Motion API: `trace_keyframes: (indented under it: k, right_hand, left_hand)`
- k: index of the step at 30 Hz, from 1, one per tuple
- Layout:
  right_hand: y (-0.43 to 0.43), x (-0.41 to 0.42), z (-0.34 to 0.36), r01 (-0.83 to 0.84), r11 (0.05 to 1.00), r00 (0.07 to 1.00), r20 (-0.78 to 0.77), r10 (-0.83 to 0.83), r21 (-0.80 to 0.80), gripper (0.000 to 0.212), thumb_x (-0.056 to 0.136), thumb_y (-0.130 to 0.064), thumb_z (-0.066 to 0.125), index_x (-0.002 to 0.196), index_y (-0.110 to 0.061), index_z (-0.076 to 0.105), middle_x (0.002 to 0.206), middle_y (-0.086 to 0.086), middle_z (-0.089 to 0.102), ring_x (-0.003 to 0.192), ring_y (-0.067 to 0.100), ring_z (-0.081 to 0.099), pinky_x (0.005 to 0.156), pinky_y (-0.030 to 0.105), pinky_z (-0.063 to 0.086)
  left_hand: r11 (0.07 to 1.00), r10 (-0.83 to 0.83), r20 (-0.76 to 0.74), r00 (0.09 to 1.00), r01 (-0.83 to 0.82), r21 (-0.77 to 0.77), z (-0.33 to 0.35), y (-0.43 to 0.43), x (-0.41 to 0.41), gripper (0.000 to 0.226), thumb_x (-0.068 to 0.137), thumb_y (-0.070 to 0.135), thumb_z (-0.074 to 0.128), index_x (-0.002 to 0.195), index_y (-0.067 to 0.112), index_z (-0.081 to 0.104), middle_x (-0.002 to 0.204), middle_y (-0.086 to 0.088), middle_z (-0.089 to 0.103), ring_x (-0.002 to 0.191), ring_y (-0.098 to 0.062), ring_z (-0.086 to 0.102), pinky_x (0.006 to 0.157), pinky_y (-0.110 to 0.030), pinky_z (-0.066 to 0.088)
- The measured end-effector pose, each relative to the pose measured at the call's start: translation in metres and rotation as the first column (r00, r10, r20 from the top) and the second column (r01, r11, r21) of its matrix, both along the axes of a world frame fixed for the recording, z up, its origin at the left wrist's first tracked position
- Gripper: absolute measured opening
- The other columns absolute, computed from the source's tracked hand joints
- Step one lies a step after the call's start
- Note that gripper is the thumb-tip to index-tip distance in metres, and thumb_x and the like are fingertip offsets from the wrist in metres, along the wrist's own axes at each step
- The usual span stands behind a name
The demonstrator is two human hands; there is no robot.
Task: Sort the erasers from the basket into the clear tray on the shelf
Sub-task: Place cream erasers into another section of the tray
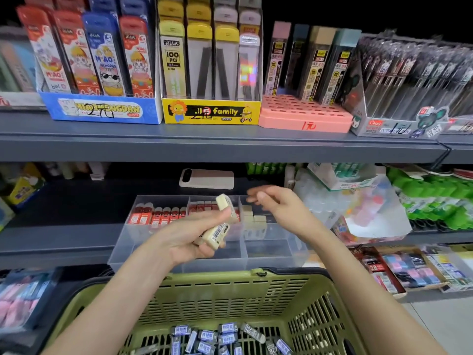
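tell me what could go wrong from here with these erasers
1. The left hand holds several cream erasers, one perched at its fingertips; it could slip into the compartment of red erasers or back into the basket.
2. The right hand hovers open above the stacked erasers in the clear tray; a careless placement might topple them.

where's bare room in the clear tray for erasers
In the clear tray, the front right cell, nearest the basket, is bare. Back left and middle cells are crowded with red erasers; cream erasers part-fill the back right.
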State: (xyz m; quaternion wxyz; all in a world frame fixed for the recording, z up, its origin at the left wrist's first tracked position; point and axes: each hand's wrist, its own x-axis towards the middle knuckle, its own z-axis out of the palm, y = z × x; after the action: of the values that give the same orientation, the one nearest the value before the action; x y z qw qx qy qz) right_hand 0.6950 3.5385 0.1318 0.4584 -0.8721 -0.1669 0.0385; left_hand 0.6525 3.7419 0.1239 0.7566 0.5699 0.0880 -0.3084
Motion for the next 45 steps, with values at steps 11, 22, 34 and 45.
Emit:
trace_keyframes:
  k: [11, 22, 34, 45]
  right_hand:
    - [-0.016, -0.005, 0.034, -0.074, 0.95, 0.993, -0.07, 0.1, 0.304, 0.014, 0.08, -0.008, 0.071, 0.088, -0.019, 0.067, 0.083, -0.004, 0.07, 0.081, 0.013, 0.063, 0.072, 0.019, 0.05]
    - [0.001, 0.032, -0.031, 0.091, 0.798, 0.991, 0.13, -0.016, -0.595, 0.028, 0.089, -0.012, 0.052, 0.113, -0.014, 0.067, 0.117, 0.006, 0.066, 0.107, 0.023, 0.059, 0.091, 0.026, 0.044]
    - [0.01, -0.015, 0.012, -0.087, 0.995, 0.996, 0.025, 0.088, -0.048, 0.031, 0.097, -0.026, 0.048, 0.123, -0.016, 0.06, 0.121, -0.003, 0.063, 0.111, 0.008, 0.057, 0.095, 0.024, 0.044]
    - [-0.012, 0.007, 0.008, 0.324, 0.929, 0.923, 0.276, -0.268, -0.179, 0.022, 0.084, -0.021, 0.067, 0.104, -0.014, 0.064, 0.088, 0.001, 0.066, 0.085, 0.021, 0.062, 0.072, 0.028, 0.047]
  left_hand:
    - [0.966, -0.056, -0.117, 0.992, 0.024, -0.259, 0.008, -0.011, 0.004, 0.04, 0.062, 0.038, 0.075, 0.083, 0.005, 0.07, 0.066, -0.008, 0.056, 0.053, -0.014, 0.053, 0.031, -0.011, 0.034]
    - [0.847, 0.265, -0.182, 0.947, -0.319, -0.426, 0.005, 0.006, -0.002, 0.04, 0.067, -0.01, 0.059, 0.105, -0.003, 0.069, 0.113, -0.029, 0.053, 0.092, -0.035, 0.06, 0.057, -0.03, 0.058]
    - [0.896, 0.206, -0.108, 0.973, -0.232, -0.379, 0.003, -0.004, -0.003, 0.031, 0.069, -0.003, 0.064, 0.099, -0.008, 0.065, 0.091, -0.026, 0.068, 0.078, -0.028, 0.069, 0.044, -0.017, 0.047]
    - [0.871, 0.287, -0.144, 0.947, -0.32, -0.372, 0.009, -0.002, -0.008, 0.038, 0.068, -0.001, 0.063, 0.105, -0.009, 0.057, 0.097, -0.032, 0.068, 0.091, -0.041, 0.069, 0.055, -0.033, 0.058]
